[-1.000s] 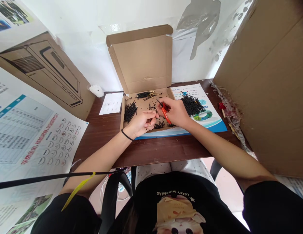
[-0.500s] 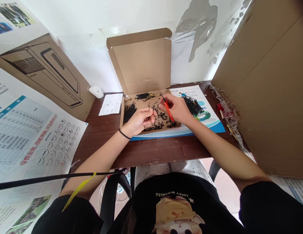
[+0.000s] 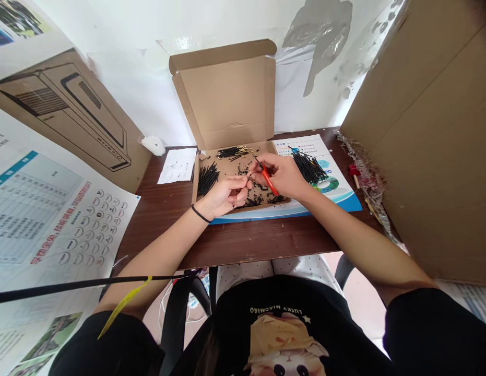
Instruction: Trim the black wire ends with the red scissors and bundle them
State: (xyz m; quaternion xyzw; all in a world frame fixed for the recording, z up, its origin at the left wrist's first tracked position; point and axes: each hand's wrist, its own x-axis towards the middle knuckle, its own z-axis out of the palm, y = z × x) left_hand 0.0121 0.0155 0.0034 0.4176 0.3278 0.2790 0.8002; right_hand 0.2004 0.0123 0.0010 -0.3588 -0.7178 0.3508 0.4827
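Note:
My left hand (image 3: 229, 196) is over the front of an open cardboard box (image 3: 227, 111), its thumb and forefinger pinched on a small thin piece that I cannot make out. Facing it, my right hand (image 3: 282, 175) is closed round a red-handled tool (image 3: 269, 183) with a slim dark tip pointing up and away. The fingertips of both hands meet or nearly meet. Short black scraps (image 3: 254, 200) litter the box floor under them. Black wire pieces (image 3: 207, 179) lie bundled at the box's left side, and gold-ended black pieces (image 3: 232, 152) lie at its back.
Right of the box, another pile of black wires (image 3: 310, 168) rests on a printed sheet (image 3: 346, 201). A small white paper (image 3: 177, 166) lies to the left. Large cardboard panels (image 3: 426, 136) flank the desk (image 3: 243, 243). A red-topped item (image 3: 354, 171) is near the right panel.
My right hand has moved slightly left, bringing its fingertips up to those of my left hand. The red-handled tool moved along with it. The view has shifted slightly.

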